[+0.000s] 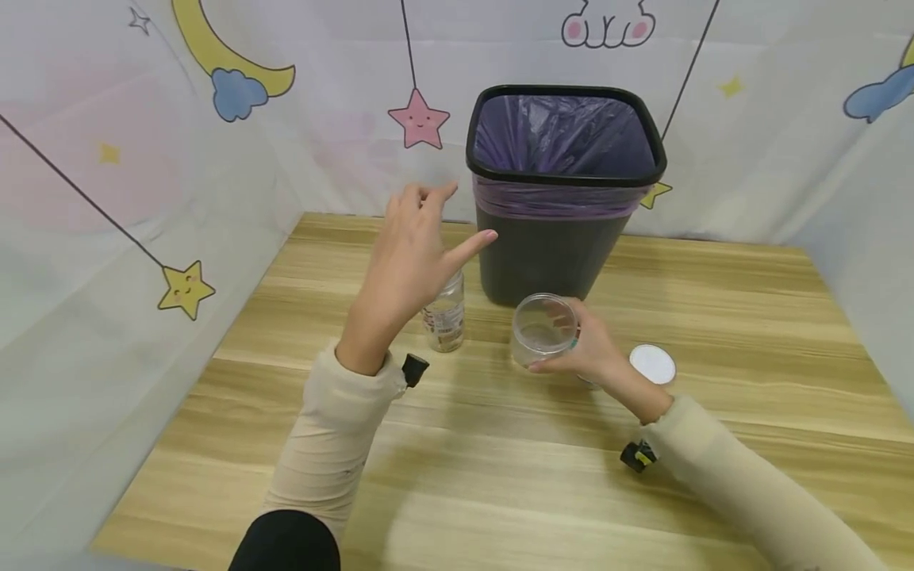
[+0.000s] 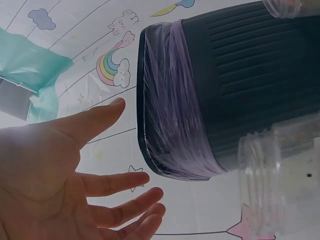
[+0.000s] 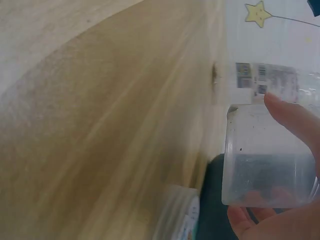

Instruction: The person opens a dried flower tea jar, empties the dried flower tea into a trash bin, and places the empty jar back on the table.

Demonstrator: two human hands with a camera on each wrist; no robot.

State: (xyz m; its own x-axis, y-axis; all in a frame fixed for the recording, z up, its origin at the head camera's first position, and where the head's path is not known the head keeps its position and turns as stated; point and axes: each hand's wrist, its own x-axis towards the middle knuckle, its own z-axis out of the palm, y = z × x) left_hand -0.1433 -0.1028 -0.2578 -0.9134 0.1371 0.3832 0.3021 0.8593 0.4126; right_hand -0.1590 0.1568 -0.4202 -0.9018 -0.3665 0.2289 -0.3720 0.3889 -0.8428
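My right hand (image 1: 589, 349) grips a clear plastic jar (image 1: 544, 325), thumb on one side and fingers round the other. The jar has no lid on and looks see-through in the right wrist view. My left hand (image 1: 410, 254) is raised with fingers spread and thumb out, holding nothing. Below and behind it a second clear jar (image 1: 444, 321) with a printed label stands on the table, its top partly hidden by the hand. In front of the left hand is a dark bin (image 1: 550, 254) lined with a purple bag (image 1: 564, 131).
A round white lid (image 1: 653, 364) lies on the wooden table (image 1: 500, 476), right of my right hand. The right wrist view has a pale ridged lid (image 3: 177, 215) with coloured print near the bin. A printed cloth (image 1: 343, 103) hangs behind the table and at both sides.
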